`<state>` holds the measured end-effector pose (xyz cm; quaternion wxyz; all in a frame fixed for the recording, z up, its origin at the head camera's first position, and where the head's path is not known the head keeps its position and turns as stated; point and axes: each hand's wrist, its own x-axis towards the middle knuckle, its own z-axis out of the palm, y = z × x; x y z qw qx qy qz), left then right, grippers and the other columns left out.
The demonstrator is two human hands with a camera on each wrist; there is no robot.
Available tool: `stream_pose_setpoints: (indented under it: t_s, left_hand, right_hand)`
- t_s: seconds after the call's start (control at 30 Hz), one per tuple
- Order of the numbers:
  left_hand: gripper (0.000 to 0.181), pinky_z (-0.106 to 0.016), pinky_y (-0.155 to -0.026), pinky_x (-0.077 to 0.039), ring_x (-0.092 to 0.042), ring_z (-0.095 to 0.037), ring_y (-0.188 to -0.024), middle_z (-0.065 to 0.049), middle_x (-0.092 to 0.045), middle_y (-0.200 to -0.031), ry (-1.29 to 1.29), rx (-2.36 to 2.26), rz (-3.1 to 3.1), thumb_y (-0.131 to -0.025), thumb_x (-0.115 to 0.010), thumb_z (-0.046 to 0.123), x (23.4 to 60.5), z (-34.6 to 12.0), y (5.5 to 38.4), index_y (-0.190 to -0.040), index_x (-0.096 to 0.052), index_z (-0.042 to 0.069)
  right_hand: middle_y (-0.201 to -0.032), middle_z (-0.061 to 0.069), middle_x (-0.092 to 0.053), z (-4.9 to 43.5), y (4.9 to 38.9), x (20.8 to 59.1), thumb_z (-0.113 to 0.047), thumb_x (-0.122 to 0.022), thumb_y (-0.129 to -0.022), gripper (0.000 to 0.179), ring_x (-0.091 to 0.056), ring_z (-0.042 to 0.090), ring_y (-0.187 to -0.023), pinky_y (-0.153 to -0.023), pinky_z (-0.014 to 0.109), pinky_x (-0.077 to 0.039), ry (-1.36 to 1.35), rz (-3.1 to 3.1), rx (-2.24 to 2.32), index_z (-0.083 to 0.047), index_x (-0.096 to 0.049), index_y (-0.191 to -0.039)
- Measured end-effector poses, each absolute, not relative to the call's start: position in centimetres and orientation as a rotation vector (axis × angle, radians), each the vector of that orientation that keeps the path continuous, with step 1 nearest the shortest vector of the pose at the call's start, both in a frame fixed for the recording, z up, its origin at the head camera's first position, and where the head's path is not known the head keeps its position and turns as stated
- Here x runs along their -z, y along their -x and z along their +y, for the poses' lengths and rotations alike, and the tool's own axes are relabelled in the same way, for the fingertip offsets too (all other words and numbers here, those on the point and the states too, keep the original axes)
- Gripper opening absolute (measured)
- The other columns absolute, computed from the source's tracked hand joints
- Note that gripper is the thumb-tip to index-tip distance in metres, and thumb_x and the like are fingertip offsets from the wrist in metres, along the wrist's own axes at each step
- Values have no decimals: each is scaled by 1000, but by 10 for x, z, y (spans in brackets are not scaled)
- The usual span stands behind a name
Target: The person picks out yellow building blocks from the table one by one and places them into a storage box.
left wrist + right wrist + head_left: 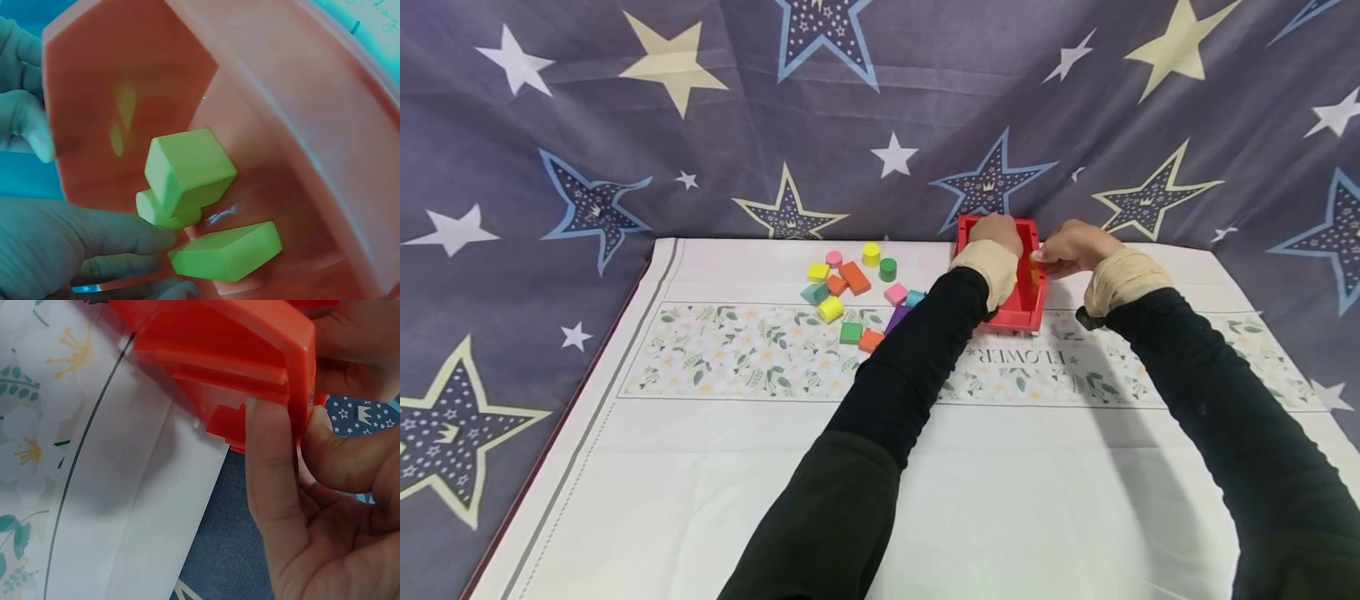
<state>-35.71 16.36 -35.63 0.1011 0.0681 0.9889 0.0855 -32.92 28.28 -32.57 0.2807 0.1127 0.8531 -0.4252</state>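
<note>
A red plastic bin [1021,312] stands near the back of the table, its length running away from me. My left hand [997,231] reaches into its far end. In the left wrist view the extended fingers of that hand [94,240] are right at a tapered yellow-green block [228,253]. Beyond them a cube-like block [190,172] leans on a small cylinder [150,209], all inside the bin. My right hand [1078,247] pinches the bin's right side wall. In the right wrist view, thumb and index finger of the right hand [325,506] sit on either side of the wall.
Several coloured blocks lie left of the bin, among them an orange block [854,277], a yellow cylinder [830,309] and a green cube [851,332]. A star-patterned cloth [850,125] hangs behind the white table cover [737,483], which has a floral band.
</note>
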Motion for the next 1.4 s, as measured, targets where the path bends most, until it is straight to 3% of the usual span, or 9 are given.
stream_pose_setpoints:
  t_s: [0.53,0.83,1.3,1.4]
  left_hand:
    - [38,-24,-98,-51,-61,-7,-121,11,-63,-139,-296,-176,2960,-103,-52,32,305,156,347,-139,-63,31]
    - [41,-29,-100,-52,-63,-12,-121,5,-64,-139,-375,-148,3017,-100,-55,27,282,119,346,-140,-61,25]
    - [28,-41,-96,-56,-68,-23,-109,-6,-72,-122,-475,-169,3028,-94,-57,16,273,48,356,-119,-69,10]
    - [12,-39,-88,-54,-61,-20,-92,-5,-70,-101,-535,-145,2989,-92,-56,13,275,33,359,-100,-65,9]
  right_hand:
    - [-72,-1,-59,283,332,326,-8,-60,-100,13,-63,8,-64,-71,26,-60,-328,2294,1130,-1,-59,-89]
    - [-73,-1,-57,281,332,326,-10,-61,-100,16,-62,8,-64,-72,26,-61,-344,2308,1096,-1,-57,-87]
    - [-74,0,-59,282,332,326,-11,-62,-100,16,-63,10,-65,-73,28,-61,-340,2309,1097,5,-59,-100]
    - [-74,0,-60,283,332,325,-12,-62,-100,17,-63,10,-65,-73,28,-61,-331,2320,1087,5,-59,-101]
